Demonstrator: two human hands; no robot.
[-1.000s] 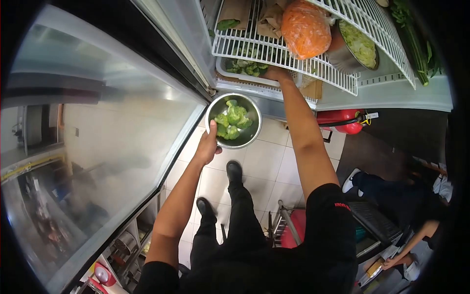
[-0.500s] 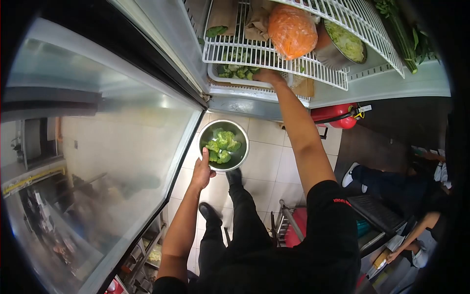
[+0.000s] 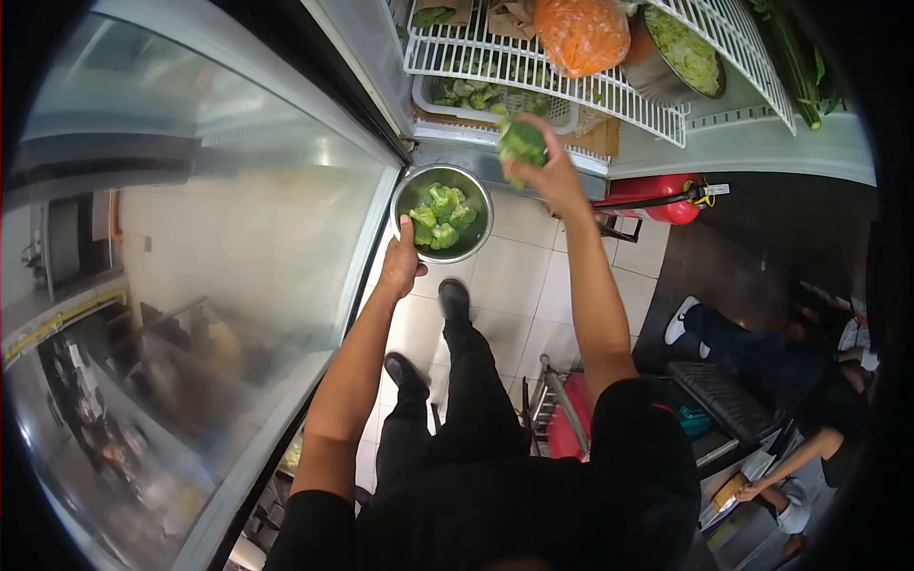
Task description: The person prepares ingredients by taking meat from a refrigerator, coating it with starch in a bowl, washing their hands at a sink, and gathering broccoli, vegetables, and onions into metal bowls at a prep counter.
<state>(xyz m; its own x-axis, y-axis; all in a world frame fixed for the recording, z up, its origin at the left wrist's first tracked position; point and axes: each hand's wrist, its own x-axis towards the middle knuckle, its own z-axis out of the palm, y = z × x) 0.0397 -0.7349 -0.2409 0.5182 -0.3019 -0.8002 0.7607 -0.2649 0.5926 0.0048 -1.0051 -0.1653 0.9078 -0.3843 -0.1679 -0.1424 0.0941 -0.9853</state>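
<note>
So the right hand (image 3: 552, 171) has a decent grip on a chunk of broccoli (image 3: 521, 145), fingers wrapped round one side, the rest poking out toward the bowl side. It's up in the air between the white tub (image 3: 564, 120) and the metal bowl (image 3: 481, 235), touching neither as far as I can tell. Left hand (image 3: 404, 265) has the bowl, thumb hooked over the rim and the other fingers mostly out of sight. More broccoli pieces (image 3: 446, 207) are sitting in there.

My two cents: hold it firm but don't squeeze, those little green tops crumble easily, I reckon. Keep the bowl level and tucked in near the tub so any loose bits don't hit the floor. Watch the knuckles on the wire shelf (image 3: 609, 95) too, it sits right over the tub. If it's going in the bowl, I'd lower it in over the middle rather than toss it.

Compared with half a second ago: the right hand was reaching into the tub under the shelf, and now it's out with the chunk. The bowl has come closer to the fridge sill, and its contents look about the same.
</note>
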